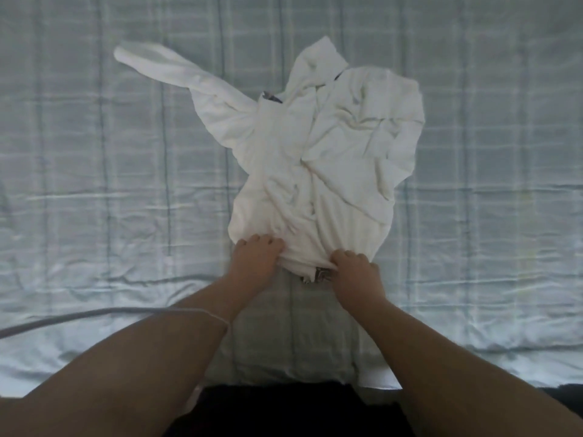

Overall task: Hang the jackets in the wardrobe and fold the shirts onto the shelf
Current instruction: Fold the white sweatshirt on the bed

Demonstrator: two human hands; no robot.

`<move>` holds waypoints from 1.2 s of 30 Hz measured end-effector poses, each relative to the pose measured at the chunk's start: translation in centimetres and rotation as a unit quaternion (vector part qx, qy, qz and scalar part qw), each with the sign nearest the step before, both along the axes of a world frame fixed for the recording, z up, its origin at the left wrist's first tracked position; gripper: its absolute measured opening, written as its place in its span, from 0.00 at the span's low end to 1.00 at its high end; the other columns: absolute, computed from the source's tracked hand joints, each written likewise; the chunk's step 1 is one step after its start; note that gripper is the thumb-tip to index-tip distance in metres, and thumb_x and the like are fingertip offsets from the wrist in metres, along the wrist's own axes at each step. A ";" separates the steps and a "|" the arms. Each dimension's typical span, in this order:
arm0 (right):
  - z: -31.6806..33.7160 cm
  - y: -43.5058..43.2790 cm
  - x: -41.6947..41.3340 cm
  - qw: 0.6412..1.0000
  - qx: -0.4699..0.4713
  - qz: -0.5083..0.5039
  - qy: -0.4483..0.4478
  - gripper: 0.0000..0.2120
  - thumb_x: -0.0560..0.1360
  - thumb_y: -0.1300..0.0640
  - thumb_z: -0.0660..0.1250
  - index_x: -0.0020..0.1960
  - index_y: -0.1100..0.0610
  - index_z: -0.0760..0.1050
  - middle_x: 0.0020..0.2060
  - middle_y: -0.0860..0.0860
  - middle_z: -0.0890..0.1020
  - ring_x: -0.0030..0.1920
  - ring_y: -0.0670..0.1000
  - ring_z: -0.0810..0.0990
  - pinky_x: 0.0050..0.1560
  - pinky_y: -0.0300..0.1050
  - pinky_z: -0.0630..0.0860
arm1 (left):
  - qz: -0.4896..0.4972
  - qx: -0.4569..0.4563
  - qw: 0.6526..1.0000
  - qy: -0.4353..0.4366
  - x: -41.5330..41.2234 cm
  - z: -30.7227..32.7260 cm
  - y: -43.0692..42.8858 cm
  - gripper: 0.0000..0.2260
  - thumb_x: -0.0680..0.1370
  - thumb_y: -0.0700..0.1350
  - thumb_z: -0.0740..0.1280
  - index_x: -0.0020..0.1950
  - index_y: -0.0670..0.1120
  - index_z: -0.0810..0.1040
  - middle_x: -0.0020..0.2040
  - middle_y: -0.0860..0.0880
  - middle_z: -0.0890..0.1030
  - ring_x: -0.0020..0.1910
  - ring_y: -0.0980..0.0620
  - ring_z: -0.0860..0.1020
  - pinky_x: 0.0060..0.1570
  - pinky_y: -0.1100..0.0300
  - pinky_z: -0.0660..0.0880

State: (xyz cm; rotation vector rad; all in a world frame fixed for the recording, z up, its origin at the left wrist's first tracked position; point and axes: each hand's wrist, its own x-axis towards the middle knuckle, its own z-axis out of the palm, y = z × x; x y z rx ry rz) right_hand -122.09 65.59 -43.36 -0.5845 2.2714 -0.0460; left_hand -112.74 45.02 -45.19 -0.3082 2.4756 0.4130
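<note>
A crumpled white long-sleeved shirt [318, 143] lies spread on the bed in the middle of the view. One sleeve stretches out to the far left; the rest is bunched and wrinkled. My left hand [256, 258] grips the near hem on its left side, fingers curled into the cloth. My right hand [355, 269] pinches the same hem on the right, beside a small grey label at the edge. Both hands sit at the shirt's near edge.
The bed is covered with a pale blue checked sheet [94, 184] that fills nearly the whole view. A grey cable [63, 318] runs across the sheet at the near left. The bed's near edge and a dark floor [277, 405] lie between my forearms.
</note>
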 end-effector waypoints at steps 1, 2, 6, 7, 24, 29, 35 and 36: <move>0.4 0.2 -0.5 1.000 -0.022 -0.008 0.004 0.08 0.78 0.57 0.59 0.56 0.50 0.71 0.52 0.50 0.76 0.54 0.56 0.74 0.52 0.52 0.69 | 0.013 0.012 1.000 0.010 -0.2 0.4 -0.2 0.14 0.80 0.48 0.55 0.63 0.53 0.73 0.60 0.50 0.76 0.59 0.45 0.73 0.54 0.51 0.67; 0.9 0.4 -1.0 0.999 -0.050 -0.018 0.013 0.08 0.79 0.55 0.59 0.56 0.52 0.73 0.51 0.51 0.75 0.54 0.56 0.73 0.52 0.53 0.71 | 0.030 0.025 0.999 0.024 -0.3 0.9 -0.3 0.13 0.81 0.47 0.56 0.63 0.52 0.73 0.58 0.50 0.77 0.58 0.45 0.73 0.54 0.51 0.67; 4.2 0.2 -2.7 0.981 -0.178 -0.074 0.021 0.06 0.80 0.55 0.62 0.52 0.56 0.75 0.48 0.53 0.77 0.50 0.56 0.75 0.50 0.53 0.73 | 0.133 0.094 0.982 0.099 -1.3 4.4 -0.9 0.08 0.84 0.46 0.58 0.57 0.49 0.75 0.49 0.50 0.79 0.51 0.46 0.77 0.50 0.51 0.70; 5.3 0.0 -3.0 0.974 -0.199 -0.104 0.010 0.04 0.80 0.54 0.61 0.51 0.53 0.73 0.46 0.51 0.78 0.48 0.55 0.76 0.47 0.50 0.73 | 0.162 0.116 0.972 0.122 -1.5 5.6 -1.1 0.07 0.83 0.46 0.58 0.55 0.49 0.75 0.47 0.52 0.79 0.48 0.47 0.78 0.48 0.52 0.71; 32.1 -1.9 -1.2 0.850 -0.466 -0.202 0.136 0.04 0.80 0.55 0.64 0.48 0.50 0.77 0.38 0.40 0.78 0.39 0.34 0.77 0.37 0.24 0.67 | 0.226 0.216 0.876 0.367 -0.1 33.7 -2.9 0.07 0.83 0.45 0.61 0.51 0.47 0.78 0.41 0.53 0.78 0.39 0.62 0.74 0.36 0.76 0.65; 41.7 -2.3 0.2 0.832 -0.495 -0.181 0.172 0.06 0.80 0.53 0.64 0.50 0.52 0.79 0.42 0.45 0.81 0.43 0.42 0.79 0.44 0.38 0.73 | 0.201 0.192 0.853 0.443 2.0 42.9 -3.4 0.07 0.82 0.47 0.63 0.50 0.47 0.79 0.43 0.51 0.80 0.39 0.58 0.74 0.37 0.75 0.67; 49.2 -2.1 1.2 0.798 -0.545 -0.186 0.181 0.07 0.80 0.51 0.62 0.46 0.47 0.78 0.40 0.44 0.82 0.42 0.42 0.80 0.38 0.36 0.73 | 0.173 0.184 0.851 0.460 3.9 49.7 -2.8 0.08 0.82 0.52 0.63 0.52 0.51 0.78 0.45 0.54 0.79 0.42 0.60 0.75 0.39 0.64 0.69; 49.9 -2.0 1.2 0.793 -0.551 -0.185 0.180 0.08 0.81 0.51 0.62 0.45 0.47 0.77 0.39 0.44 0.82 0.41 0.43 0.80 0.36 0.35 0.72 | 0.164 0.186 0.861 0.444 4.2 50.2 -2.6 0.08 0.80 0.55 0.64 0.53 0.53 0.77 0.46 0.55 0.79 0.44 0.60 0.76 0.39 0.61 0.69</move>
